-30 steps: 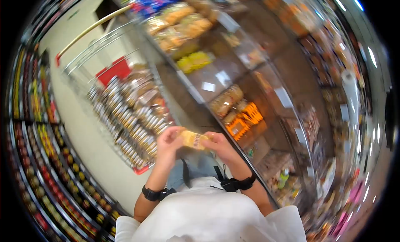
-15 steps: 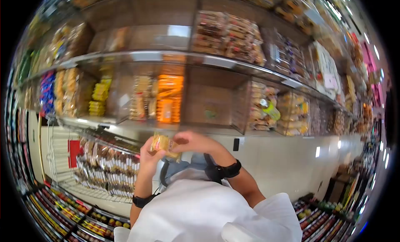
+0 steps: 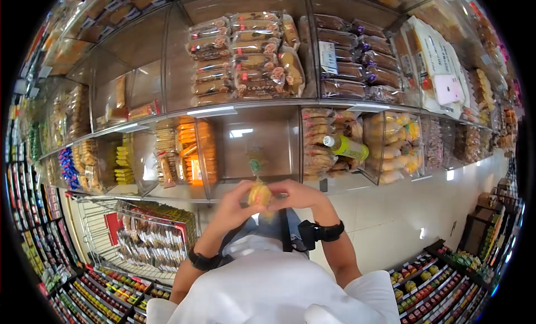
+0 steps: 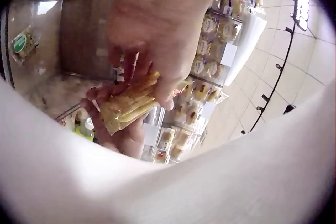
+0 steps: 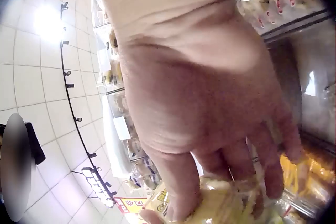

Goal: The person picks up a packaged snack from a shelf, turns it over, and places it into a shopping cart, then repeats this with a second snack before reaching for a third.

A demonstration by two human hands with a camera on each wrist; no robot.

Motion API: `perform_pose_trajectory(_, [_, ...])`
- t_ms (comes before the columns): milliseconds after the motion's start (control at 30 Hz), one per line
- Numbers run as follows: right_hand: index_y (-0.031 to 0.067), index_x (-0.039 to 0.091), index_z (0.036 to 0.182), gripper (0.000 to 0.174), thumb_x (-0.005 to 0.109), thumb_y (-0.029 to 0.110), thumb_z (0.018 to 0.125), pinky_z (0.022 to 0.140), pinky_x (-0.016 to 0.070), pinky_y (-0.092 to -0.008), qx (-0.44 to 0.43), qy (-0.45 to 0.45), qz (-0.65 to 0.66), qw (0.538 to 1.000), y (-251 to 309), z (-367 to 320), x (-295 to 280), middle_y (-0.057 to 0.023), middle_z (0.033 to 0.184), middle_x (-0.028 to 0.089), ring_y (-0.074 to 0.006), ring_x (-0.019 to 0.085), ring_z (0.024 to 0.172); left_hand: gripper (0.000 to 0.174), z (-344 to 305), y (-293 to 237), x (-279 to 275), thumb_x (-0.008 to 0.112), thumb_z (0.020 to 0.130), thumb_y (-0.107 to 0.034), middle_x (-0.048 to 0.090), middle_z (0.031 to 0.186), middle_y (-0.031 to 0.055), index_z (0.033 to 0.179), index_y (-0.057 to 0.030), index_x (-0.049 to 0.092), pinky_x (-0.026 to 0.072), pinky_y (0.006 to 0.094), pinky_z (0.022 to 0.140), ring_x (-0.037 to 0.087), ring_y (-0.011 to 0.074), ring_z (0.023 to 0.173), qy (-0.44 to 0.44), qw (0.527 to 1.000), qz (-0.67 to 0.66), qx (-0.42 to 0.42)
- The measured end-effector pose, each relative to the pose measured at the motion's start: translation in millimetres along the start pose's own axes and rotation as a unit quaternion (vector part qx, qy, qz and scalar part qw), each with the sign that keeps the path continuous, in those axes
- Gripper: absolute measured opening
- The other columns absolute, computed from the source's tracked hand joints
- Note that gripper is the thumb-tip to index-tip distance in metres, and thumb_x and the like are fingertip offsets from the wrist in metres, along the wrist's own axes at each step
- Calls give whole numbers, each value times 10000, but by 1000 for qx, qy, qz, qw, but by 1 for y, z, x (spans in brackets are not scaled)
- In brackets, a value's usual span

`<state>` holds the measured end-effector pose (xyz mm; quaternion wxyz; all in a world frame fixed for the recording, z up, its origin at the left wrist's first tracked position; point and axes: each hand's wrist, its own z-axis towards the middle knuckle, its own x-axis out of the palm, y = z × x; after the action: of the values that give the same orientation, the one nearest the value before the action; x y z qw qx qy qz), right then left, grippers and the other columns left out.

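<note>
A small yellow pastry packet (image 3: 259, 194) in clear wrapping is between both hands in front of the chest. My left hand (image 3: 237, 203) pinches its left side, the thumb lying along the wrapper in the left wrist view. Opposite it, my right hand (image 3: 301, 195) grips the other side with thumb and fingers. Layered yellow edges of the packet (image 4: 131, 106) show in the left wrist view. Just beyond the hands, a shelf bin (image 3: 234, 135) with brown walls holds one packet with a green label (image 3: 255, 163).
Orange packets (image 3: 192, 151) fill the bin to the left. A green-labelled bottle (image 3: 347, 147) lies on wrapped pastries to the right. Long wrapped cakes (image 3: 257, 56) sit on the upper shelf. A wire shopping cart (image 3: 100, 229) loaded with packaged goods stands at the left.
The head view has swung round to face the shelf squarely, with the cart now lower left. The hands still hold the packet, now turned more upright and in front of the bin.
</note>
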<state>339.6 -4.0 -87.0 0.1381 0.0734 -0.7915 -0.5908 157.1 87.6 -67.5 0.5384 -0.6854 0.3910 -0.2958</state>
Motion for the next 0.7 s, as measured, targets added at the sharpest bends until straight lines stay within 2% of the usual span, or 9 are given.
perform_pose_trajectory(33, [18,566,1006,391,660,282,734,765,406,-286,5,-1,17,1000,-3,-1,-2,-62,873,597,-147,520,809,400,2,5,0,701,683,-121,553,961,69,1024,-1,528,407,277,810,526,171,894,6,1000,16,-1])
perform_pose_trajectory(133, [7,565,1008,377,649,268,750,774,405,-278,21,-3,62,998,-2,1,-4,-59,878,598,-131,519,811,391,2,1,2,681,709,-102,552,964,51,1043,4,508,410,269,803,521,148,898,1,983,-172,-57])
perform_pose_trajectory(267, [-8,564,1003,332,598,251,798,751,415,-261,21,-14,103,994,14,6,6,-53,887,598,-110,518,804,404,-3,3,-5,644,752,-120,559,1005,45,1107,-7,487,417,276,826,524,134,934,-17,949,-311,-46])
perform_pose_trajectory(367, [-26,534,1061,335,579,198,815,791,418,-251,39,44,56,997,24,8,7,-49,975,586,-91,507,887,432,-10,-1,-11,638,763,-154,557,1046,52,1134,-3,477,416,285,841,523,139,963,-29,930,-365,-34])
perform_pose_trajectory(400, [-24,540,1048,321,574,195,817,779,425,-250,35,44,41,998,31,8,9,-51,954,593,-93,517,870,435,-11,-3,-15,638,764,-157,557,1051,54,1135,0,476,415,286,844,523,140,968,-34,923,-382,-31])
perform_pose_trajectory(467, [-21,550,1022,293,566,190,820,754,438,-250,26,48,9,998,45,10,16,-54,913,607,-97,539,837,406,-15,-7,-23,612,784,-149,554,1059,58,1136,0,475,409,289,856,519,145,983,-22,926,-376,-7])
perform_pose_trajectory(567, [-25,584,914,228,562,181,817,660,454,-244,47,23,-41,998,56,19,27,-48,788,625,-100,569,707,361,-25,-5,-35,573,810,-129,555,1050,57,1133,2,477,404,280,857,517,136,976,-26,938,-345,41])
perform_pose_trajectory(600, [-26,591,874,213,568,176,808,625,451,-242,48,15,-65,997,57,23,30,-49,752,623,-101,568,668,336,-26,-2,-40,559,823,-133,557,1039,51,1123,0,485,406,268,849,516,121,964,-36,952,-299,51])
perform_pose_trajectory(700, [-26,603,765,191,588,164,778,537,433,-238,42,-14,-143,989,62,39,40,-54,663,611,-104,561,573,334,-39,-4,-58,554,837,-172,557,1036,35,1119,-1,502,405,251,832,508,95,943,-47,966,-253,30])
